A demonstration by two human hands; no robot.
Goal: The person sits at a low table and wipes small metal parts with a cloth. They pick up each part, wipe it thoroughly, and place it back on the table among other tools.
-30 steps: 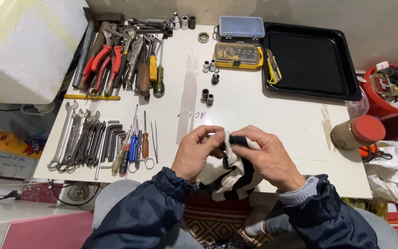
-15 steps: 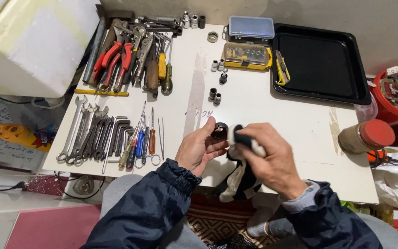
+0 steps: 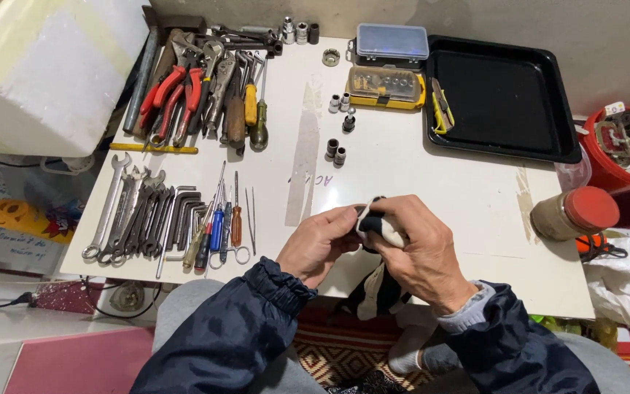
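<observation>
Two hands [image 3: 373,244] on one black-and-white cloth [image 3: 379,228]; two sockets [image 3: 336,151] nearby.

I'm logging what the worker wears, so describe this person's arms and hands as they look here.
Both hands are bare: no gloves, rings or watch show on the left hand or the right hand. Both arms wear a dark navy jacket of smooth, slightly shiny fabric. The left sleeve ends in a gathered elastic cuff. At the right sleeve, a grey inner cuff shows at the wrist.
</observation>
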